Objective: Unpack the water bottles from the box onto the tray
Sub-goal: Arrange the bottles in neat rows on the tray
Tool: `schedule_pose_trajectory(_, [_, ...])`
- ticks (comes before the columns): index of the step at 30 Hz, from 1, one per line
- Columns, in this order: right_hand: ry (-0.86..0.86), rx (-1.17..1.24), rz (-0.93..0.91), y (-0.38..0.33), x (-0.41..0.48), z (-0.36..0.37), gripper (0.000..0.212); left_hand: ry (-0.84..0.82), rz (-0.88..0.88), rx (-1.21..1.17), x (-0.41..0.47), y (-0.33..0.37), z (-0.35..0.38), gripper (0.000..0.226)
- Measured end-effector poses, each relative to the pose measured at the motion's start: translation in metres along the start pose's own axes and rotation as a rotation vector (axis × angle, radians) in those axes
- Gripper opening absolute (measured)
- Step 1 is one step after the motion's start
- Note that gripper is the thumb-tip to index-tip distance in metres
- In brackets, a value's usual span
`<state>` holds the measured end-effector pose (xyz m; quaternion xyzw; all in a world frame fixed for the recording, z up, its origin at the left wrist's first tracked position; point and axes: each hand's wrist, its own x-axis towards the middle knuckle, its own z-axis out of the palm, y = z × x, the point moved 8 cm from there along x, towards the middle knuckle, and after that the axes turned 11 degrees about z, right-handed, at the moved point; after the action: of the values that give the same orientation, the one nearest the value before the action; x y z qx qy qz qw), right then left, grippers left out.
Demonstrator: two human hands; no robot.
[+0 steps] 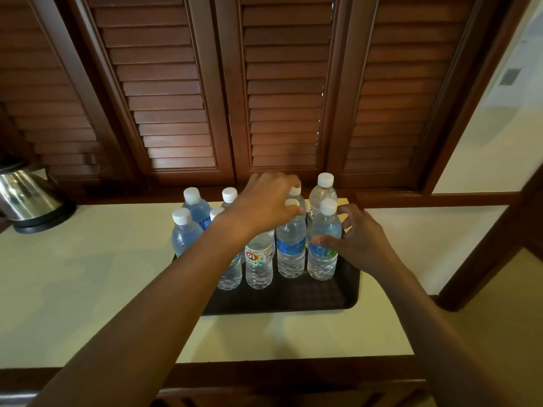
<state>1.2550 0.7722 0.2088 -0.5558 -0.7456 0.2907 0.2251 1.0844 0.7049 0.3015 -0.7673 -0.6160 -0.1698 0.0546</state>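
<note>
While left hand [264, 207] reaches: fingers curled over bottle caps [292, 202]; cannot tell if gripping
Right hand [361, 242]: thumb touches bottle [323, 248]; grip unclear
Under both hands: tray [293, 301]

Person, head view | left hand [264, 207]: bare | right hand [363, 245]: bare | left forearm [164, 292], right forearm [440, 321]: uncovered to frame edge

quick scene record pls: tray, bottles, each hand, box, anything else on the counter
tray: dark, on cream counter
water bottles: about nine, upright, capped, two rows on tray
left hand: over middle bottles' caps, fingers curled; grip unclear
right hand: thumb on front-right bottle, fingers curled beside it; grip unclear
box: not in view
other: steel kettle, far left of counter
</note>
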Motion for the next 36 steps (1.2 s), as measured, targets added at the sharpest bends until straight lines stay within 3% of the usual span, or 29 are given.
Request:
schedule_pose_trajectory(6, [-0.073,0.108,-0.081,0.001,-0.004,-0.003,0.061,-0.132,-0.003,-0.01,0.022,0.0,0.021,0.028])
schedule_pose_trajectory(13, [-0.042,0.14,-0.045,0.004,-0.001,-0.009,0.056,-0.227,0.065,-0.155,0.022,0.003,0.017,0.032])
schedule_pose_trajectory(18, [-0.067,0.105,-0.068,0.003,-0.003,-0.005,0.063,-0.185,0.062,-0.184,0.019,0.001,0.016,0.043])
schedule_pose_trajectory(24, [0.0,0.118,-0.012,0.008,-0.003,-0.009,0.055,-0.164,0.032,-0.222,0.014,-0.001,0.01,0.033])
schedule_pose_trajectory(36, [0.129,0.058,0.012,0.004,-0.008,-0.006,0.058,-0.141,0.037,-0.337,0.011,-0.005,0.014,0.035])
